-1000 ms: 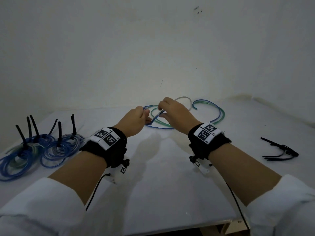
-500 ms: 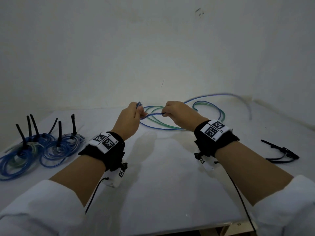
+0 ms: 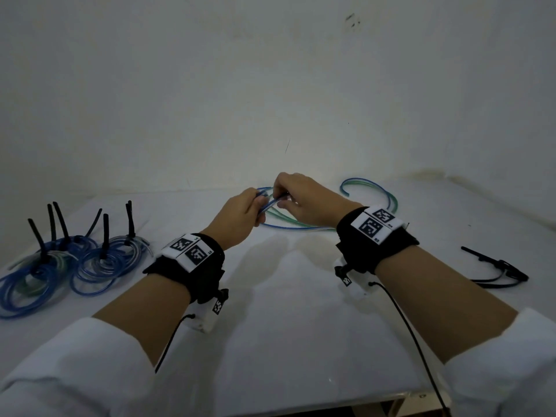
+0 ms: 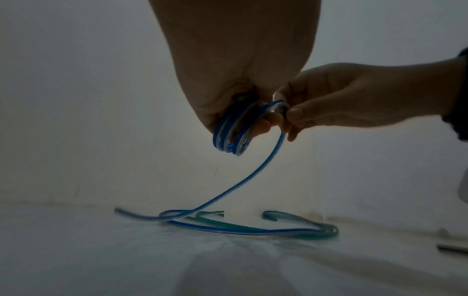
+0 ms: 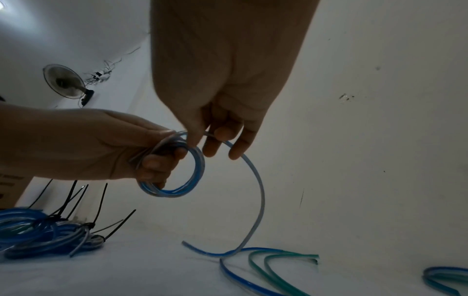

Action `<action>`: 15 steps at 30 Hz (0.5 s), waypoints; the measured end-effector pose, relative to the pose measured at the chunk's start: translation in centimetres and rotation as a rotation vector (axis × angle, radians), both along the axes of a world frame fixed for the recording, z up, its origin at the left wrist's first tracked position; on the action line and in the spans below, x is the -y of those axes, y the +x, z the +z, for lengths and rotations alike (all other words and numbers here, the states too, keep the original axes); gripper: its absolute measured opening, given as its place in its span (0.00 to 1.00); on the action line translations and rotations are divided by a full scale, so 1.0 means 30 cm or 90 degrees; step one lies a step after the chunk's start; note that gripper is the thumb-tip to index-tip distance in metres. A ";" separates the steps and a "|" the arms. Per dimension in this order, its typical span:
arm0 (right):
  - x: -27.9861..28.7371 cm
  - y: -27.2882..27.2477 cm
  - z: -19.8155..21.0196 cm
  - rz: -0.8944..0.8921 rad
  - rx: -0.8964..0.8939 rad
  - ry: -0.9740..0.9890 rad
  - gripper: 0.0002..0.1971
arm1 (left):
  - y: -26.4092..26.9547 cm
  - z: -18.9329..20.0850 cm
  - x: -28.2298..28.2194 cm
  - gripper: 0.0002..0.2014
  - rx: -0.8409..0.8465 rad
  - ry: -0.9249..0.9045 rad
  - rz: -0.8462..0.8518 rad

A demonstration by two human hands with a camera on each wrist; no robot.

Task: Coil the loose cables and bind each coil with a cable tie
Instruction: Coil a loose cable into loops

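Above the white worktop (image 3: pixel 270 341), the left hand (image 3: pixel 237 218) grips a small coil (image 5: pixel 174 176) of the blue cable (image 4: pixel 243 180), fingers curled through its loops. Touching it, the right hand (image 3: pixel 304 200) pinches the strand feeding the coil. Beyond them the cable's tail trails onto the worktop among loose green cables (image 4: pixel 228 224). Bound coils (image 3: pixel 60 266) lie far left, spare cable ties (image 3: pixel 496 266) far right.

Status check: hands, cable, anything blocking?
Left hand grips blue coil. Right hand pinches the cable feeding it; tail trails to table. Spare ties right, untouched. Nothing blocking.
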State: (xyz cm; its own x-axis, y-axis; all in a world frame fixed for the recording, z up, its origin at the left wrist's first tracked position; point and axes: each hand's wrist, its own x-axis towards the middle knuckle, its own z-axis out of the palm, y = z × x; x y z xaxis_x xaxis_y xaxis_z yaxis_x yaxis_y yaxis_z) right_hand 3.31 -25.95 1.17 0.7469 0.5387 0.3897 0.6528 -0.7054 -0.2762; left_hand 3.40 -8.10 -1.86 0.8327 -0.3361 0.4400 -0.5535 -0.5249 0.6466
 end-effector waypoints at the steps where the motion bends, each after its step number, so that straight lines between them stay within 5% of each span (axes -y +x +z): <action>1: -0.002 0.007 0.000 -0.018 -0.004 0.008 0.03 | -0.002 0.002 0.002 0.12 -0.021 -0.052 -0.008; 5: -0.028 0.015 -0.010 -0.023 0.030 0.029 0.03 | -0.023 0.018 0.015 0.11 -0.105 -0.176 -0.068; 15: -0.009 0.028 -0.052 -0.090 0.097 0.074 0.05 | -0.019 0.022 0.012 0.15 -0.175 -0.182 -0.093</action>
State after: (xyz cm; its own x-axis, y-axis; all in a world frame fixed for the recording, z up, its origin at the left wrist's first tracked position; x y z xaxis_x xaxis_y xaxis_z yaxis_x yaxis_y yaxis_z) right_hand 4.15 -25.68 -0.38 0.7391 0.3782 0.5574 0.5907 -0.7616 -0.2666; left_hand 2.83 -8.46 -1.20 0.8846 -0.3564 0.3008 -0.3953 -0.2309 0.8890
